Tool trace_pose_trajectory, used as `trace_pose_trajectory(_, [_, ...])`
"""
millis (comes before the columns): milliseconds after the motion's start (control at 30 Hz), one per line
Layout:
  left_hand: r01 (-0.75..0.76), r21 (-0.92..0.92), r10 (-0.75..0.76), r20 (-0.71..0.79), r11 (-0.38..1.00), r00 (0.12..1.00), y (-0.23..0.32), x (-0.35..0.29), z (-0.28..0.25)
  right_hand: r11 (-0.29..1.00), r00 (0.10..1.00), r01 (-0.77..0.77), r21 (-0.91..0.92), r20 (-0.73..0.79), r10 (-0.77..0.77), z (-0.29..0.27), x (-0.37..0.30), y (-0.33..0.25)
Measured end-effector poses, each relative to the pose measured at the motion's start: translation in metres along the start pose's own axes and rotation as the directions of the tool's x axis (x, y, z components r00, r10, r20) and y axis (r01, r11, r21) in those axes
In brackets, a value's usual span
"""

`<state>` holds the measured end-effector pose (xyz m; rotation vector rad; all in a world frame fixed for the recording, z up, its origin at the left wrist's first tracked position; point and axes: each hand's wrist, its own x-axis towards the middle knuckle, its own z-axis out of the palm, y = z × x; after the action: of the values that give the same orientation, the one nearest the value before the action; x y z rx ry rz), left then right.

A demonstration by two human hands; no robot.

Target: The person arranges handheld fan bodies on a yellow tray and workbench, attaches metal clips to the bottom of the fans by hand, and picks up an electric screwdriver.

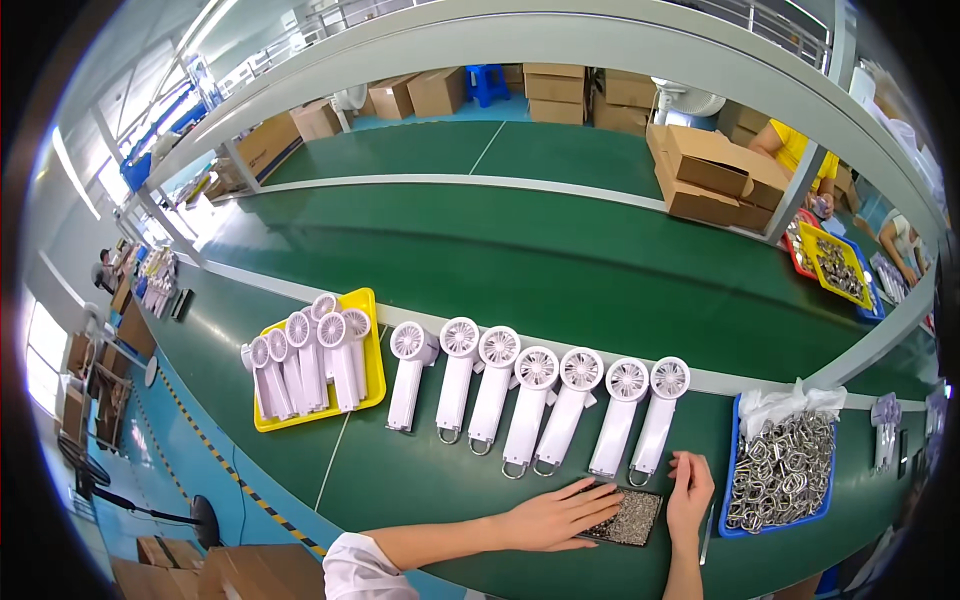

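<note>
My left hand (562, 515) lies flat with fingers stretched over a small black tray (657, 522) of tiny metal pieces, its fingertips at the heap's left part. Just right of that tray my right hand (690, 497) is closed, fingers curled inward; anything inside them is hidden. Beyond both hands, several white handheld fans (536, 400) lie in a row, round heads pointing away. Metal loops show at the lower ends of some. The rightmost fan (658, 420) lies closest to my right hand, and its loop is near the tray's far edge.
At left, a yellow tray (378, 375) holds more white fans. A blue tray (738, 527) full of metal clasps, with a plastic bag (790, 405), stands at right. A thin metal tool (708, 535) lies beside my right wrist. Cardboard boxes (715, 175) and a co-worker (795, 150) are beyond.
</note>
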<state>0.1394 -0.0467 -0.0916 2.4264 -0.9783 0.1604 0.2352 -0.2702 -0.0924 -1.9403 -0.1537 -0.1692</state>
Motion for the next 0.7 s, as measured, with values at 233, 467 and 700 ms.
trace_pose_trajectory(233, [-0.033,-0.006,0.033,-0.011,0.999,0.999,-0.002,0.002,0.002,1.000,1.000,-0.002,-0.029,0.008,0.002,0.001,0.003,-0.004])
trace_pose_trajectory(467, [-0.044,-0.003,0.044,0.020,0.999,0.999,-0.004,0.007,0.003,0.999,1.000,-0.007,-0.047,-0.005,0.007,-0.003,0.004,-0.005])
trace_pose_trajectory(700, [-0.009,0.009,0.008,0.042,1.000,0.999,0.001,0.004,-0.006,1.000,1.000,-0.012,-0.014,0.021,0.013,0.000,0.004,-0.008])
